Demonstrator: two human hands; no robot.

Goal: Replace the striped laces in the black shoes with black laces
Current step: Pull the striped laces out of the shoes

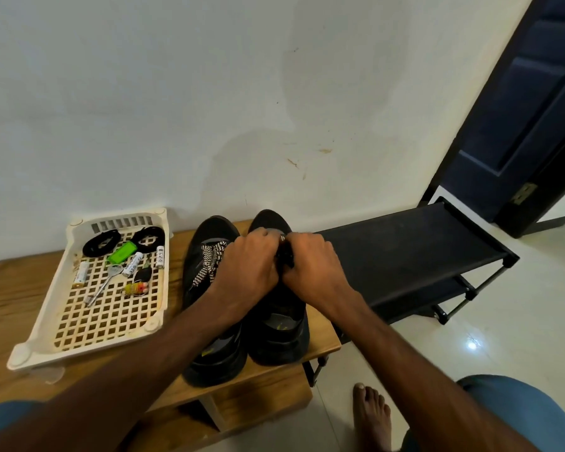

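— Where are the black shoes (242, 298)?

— Side by side near the right edge of the wooden bench (10, 295), toes toward the wall (209, 93), heels toward the front edge. The right shoe (279, 324) sits closest to the right edge, the left shoe (209, 321) just beside it.

— And the hands?

— Both are down on the right shoe's lacing area, knuckles up, touching each other. The left hand (247, 265) is curled into a loose fist, fingers folded under. The right hand (310, 265) is likewise closed, pinching something dark between the two hands; a bit of striped lace end (282, 237) shows at the top of the fists. Exactly what each finger grips I cannot tell.

— The striped laces?

— The left shoe's striped lace (209, 262) lies loose across its tongue, partly under the left hand.

— The black laces?

— Two black laces (124, 241), coiled, lie at the far end of the cream plastic tray (88, 334), which stands toward the bench's left. In the tray with them: a green tag (123, 252), batteries (80, 274), and a key (103, 287).
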